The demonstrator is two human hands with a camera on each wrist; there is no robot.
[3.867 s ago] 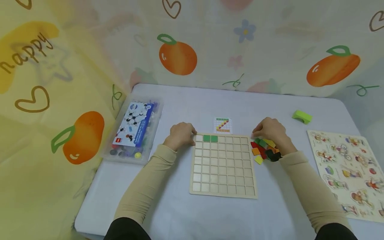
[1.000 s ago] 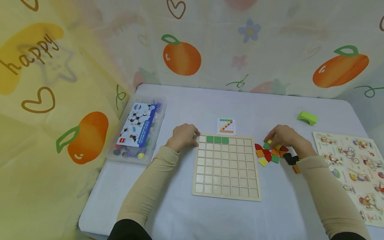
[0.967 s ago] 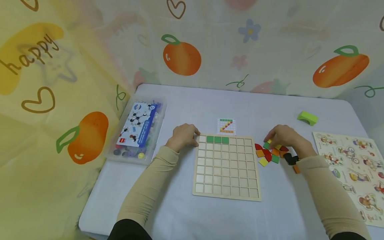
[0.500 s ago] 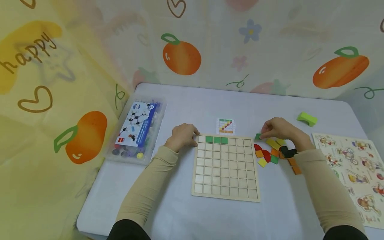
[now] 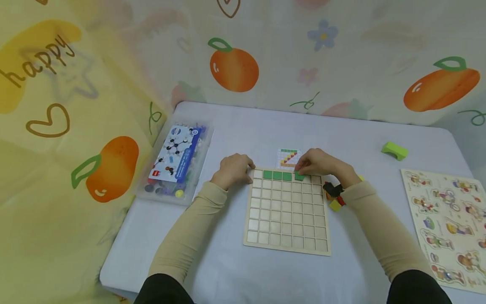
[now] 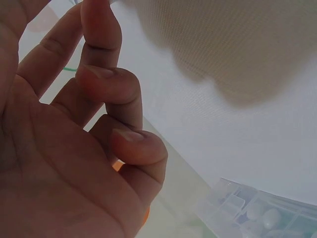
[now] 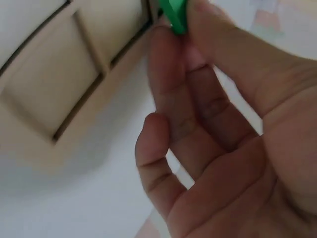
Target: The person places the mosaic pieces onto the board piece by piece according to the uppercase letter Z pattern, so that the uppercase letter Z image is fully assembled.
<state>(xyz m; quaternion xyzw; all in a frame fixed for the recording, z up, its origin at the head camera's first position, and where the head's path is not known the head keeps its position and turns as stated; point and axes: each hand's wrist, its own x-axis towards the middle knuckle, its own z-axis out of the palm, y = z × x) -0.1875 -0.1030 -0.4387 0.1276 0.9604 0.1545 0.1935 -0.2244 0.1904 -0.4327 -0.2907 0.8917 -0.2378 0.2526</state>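
Observation:
A wooden grid board [image 5: 286,211] lies on the table. Three green square tiles [image 5: 277,175] sit side by side in its top row, and its leftmost top cell is bare. My left hand [image 5: 232,171] grips the board's upper left corner; in the left wrist view the other fingers [image 6: 133,148] curl in and the corner is out of sight. My right hand [image 5: 319,162] pinches another green tile [image 7: 174,15] between thumb and fingers, over the top row just right of the three. A small pattern card [image 5: 287,158] lies behind the board, partly covered by the right hand.
Loose coloured tiles [image 5: 336,205] lie right of the board, mostly hidden under the right forearm. A clear box of parts [image 5: 178,162] stands at the left. At the right are a light green arch block [image 5: 395,150] and a picture puzzle board [image 5: 442,223].
A third green tile has come into the top row. My right hand has picked up a further green tile from the pile and carried it left over the board. The left hand stays at the corner.

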